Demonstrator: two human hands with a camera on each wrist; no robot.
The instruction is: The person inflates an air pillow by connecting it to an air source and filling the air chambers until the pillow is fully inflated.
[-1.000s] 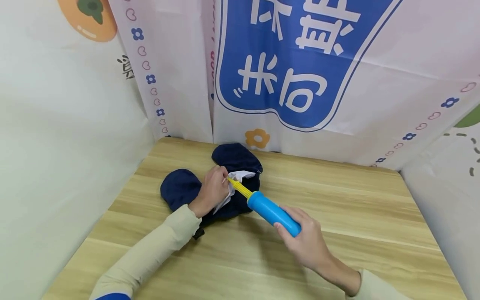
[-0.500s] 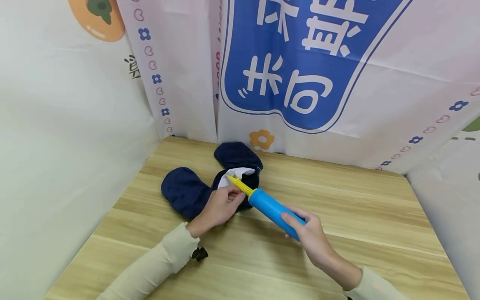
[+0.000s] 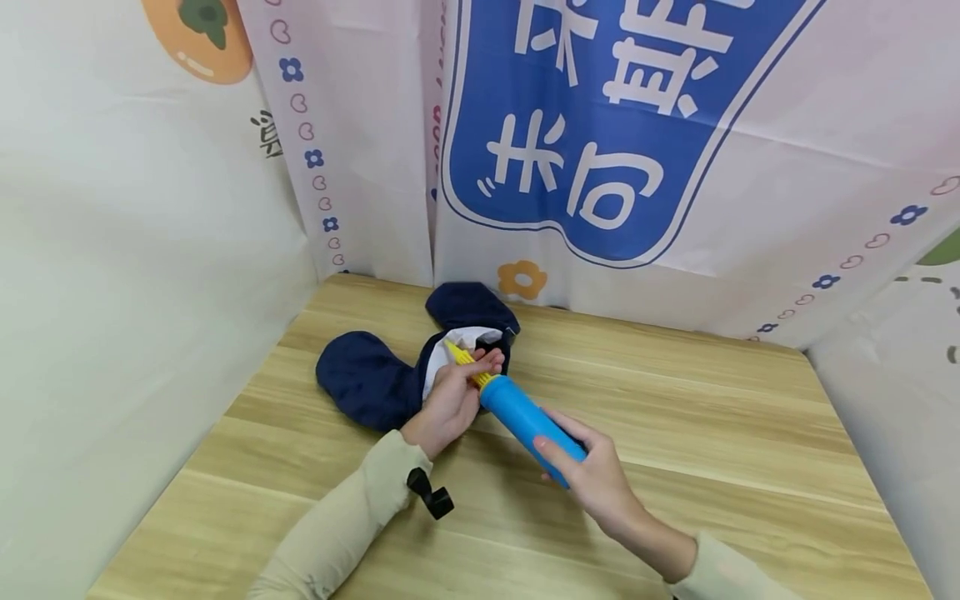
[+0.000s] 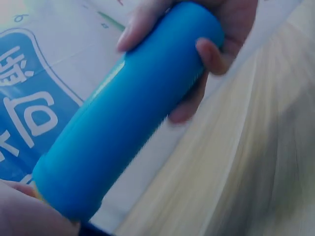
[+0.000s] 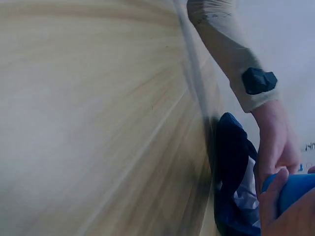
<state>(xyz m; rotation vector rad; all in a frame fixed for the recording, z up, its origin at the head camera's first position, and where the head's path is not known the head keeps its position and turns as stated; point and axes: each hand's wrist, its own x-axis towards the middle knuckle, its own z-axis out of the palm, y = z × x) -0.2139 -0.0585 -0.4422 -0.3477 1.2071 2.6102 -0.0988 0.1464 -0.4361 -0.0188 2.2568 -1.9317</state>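
Two hands share one blue pump (image 3: 525, 421), which I have slanted over the table (image 3: 675, 433), its yellow nozzle (image 3: 461, 354) aimed across the white lining (image 3: 435, 367) of a navy cloth piece (image 3: 367, 379) lying near the back wall (image 3: 375, 208). My right hand (image 3: 592, 475) has thumb and fingers clamped around the rear of the pump. My left hand (image 3: 453, 404) has thumb and fingers folded about the yellow front; close up it blurs, so I can't fairly judge how firm that hold is, nor whether the tip touches the lining.

My worry is slip: a hard push from the right against a slack left could send the smooth barrel skidding forward and jab the tip into the fabric. A fold might also catch on the nozzle, and any pull would drag the loose cloth along. Releasing either hand too soon could let the pump swing down.
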